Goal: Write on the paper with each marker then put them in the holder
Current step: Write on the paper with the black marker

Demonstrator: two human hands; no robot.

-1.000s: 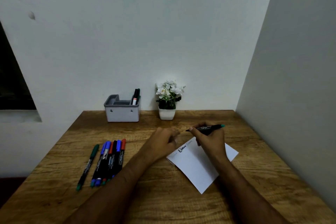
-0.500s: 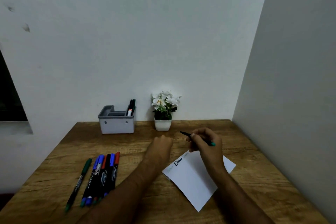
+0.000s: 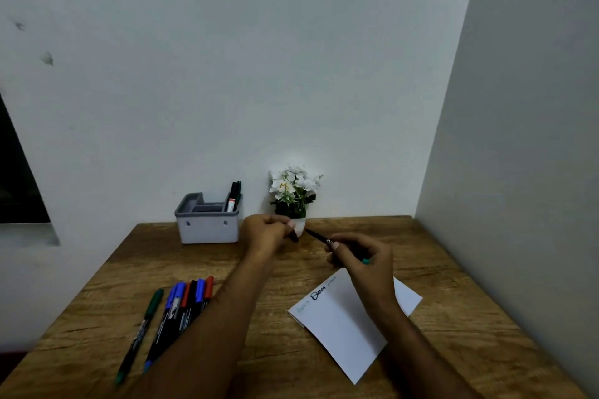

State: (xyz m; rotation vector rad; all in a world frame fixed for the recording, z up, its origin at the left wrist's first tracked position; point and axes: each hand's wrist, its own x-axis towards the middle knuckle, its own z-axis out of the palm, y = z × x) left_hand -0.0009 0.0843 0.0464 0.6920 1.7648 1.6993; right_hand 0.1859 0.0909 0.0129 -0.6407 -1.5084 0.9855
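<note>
teal-ended marker [image 3: 337,244] pinched in my right hand [image 3: 366,261], cap [image 3: 293,236] gripped in my left hand [image 3: 267,233]; misaligned, the bare tip could ink my fingers.

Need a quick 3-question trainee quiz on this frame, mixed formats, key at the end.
1. True or false: the right hand holds a marker whose uncapped tip points toward the left hand.
2. Where do the markers already put away stand in the grey holder? A) its left end B) its right end C) lying across the top
3. Fill in: the left hand pinches a small dark ____, in front of the flower pot.

Key: 1 true; 2 B; 3 cap, judging by its shape.
</note>
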